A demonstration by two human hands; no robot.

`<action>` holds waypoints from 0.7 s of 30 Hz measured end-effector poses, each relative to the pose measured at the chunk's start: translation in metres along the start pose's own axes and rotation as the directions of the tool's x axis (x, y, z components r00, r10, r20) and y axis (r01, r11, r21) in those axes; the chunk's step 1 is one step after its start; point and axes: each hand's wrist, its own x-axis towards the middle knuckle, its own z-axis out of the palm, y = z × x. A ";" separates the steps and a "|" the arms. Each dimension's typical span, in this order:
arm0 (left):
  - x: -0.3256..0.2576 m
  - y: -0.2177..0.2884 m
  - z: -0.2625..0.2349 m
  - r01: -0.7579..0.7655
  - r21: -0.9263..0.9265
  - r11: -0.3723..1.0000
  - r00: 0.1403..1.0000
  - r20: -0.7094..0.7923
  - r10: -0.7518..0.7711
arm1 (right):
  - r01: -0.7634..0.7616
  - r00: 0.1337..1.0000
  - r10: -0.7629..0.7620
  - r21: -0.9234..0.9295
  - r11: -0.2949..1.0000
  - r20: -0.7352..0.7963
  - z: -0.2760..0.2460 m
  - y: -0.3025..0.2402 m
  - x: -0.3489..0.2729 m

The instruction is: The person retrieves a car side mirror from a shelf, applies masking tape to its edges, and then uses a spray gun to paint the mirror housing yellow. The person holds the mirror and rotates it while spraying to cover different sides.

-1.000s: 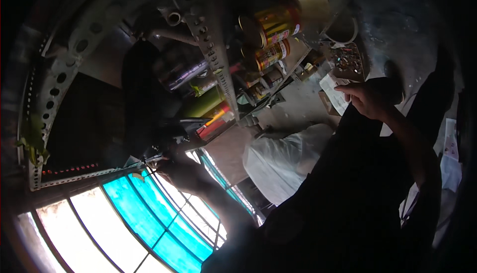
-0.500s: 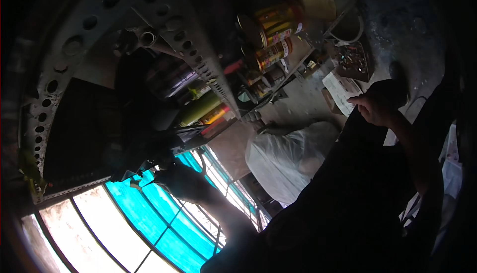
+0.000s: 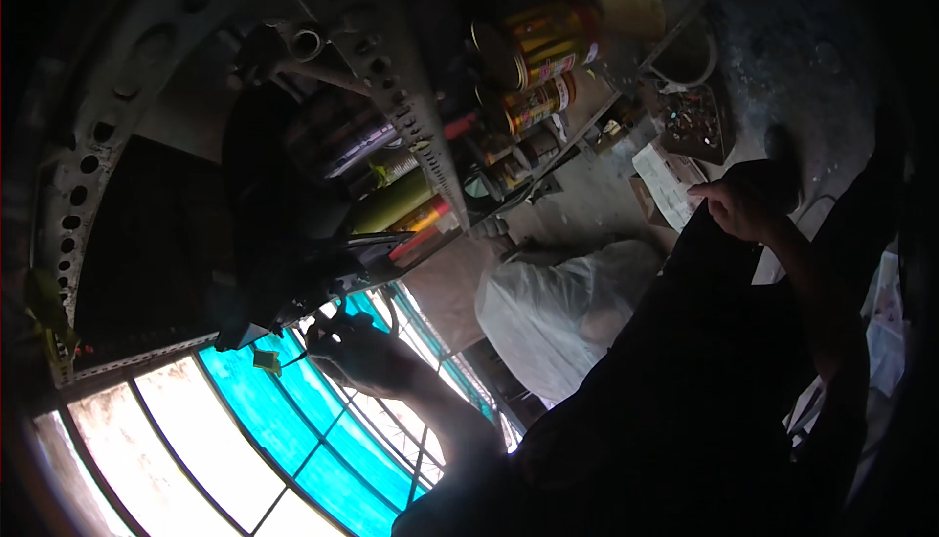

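Note:
My left hand [image 3: 367,356] is raised at the lower edge of a dark shelf, backlit by bright panels. Its fingers are curled around small dark items that I cannot make out, with spots of light showing through the gaps. A small yellow piece [image 3: 266,360] hangs just left of the fingertips. My right hand [image 3: 736,212] rests on my dark-clothed knee, holding nothing. Its index finger is stretched out toward a white printed carton [image 3: 667,185], and the other fingers are loosely bent.
A perforated metal upright [image 3: 416,131] supports the crowded shelf. Yellow-red cans [image 3: 533,102] and a green cylinder [image 3: 393,202] lie beyond it. A tray of small parts [image 3: 693,124] sits on the floor. A whitish plastic sack [image 3: 548,317] stands between my arms. Blue and white panels [image 3: 284,420] glow lower left.
My left hand has turned slightly, and its fingers show more curled, with light between them. The view has shifted a little. My right hand stays on the knee.

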 end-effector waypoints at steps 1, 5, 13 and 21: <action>0.000 0.000 -0.002 0.022 -0.012 1.000 1.000 0.011 -0.022 | 0.023 0.999 -0.024 -0.024 0.999 -0.024 0.002 0.003 0.000; -0.002 0.001 -0.003 0.086 -0.254 0.963 0.996 0.033 -0.081 | 0.000 1.000 -0.001 -0.087 0.996 -0.001 0.003 0.007 -0.002; -0.010 -0.014 -0.004 0.090 -0.485 0.870 0.991 0.126 -0.031 | 0.018 0.997 -0.025 -0.078 0.997 -0.079 0.011 0.017 -0.005; -0.016 0.002 0.007 -0.082 -0.114 0.990 0.994 0.066 0.090 | 0.010 1.000 -0.013 -0.134 0.991 -0.023 -0.002 0.009 -0.006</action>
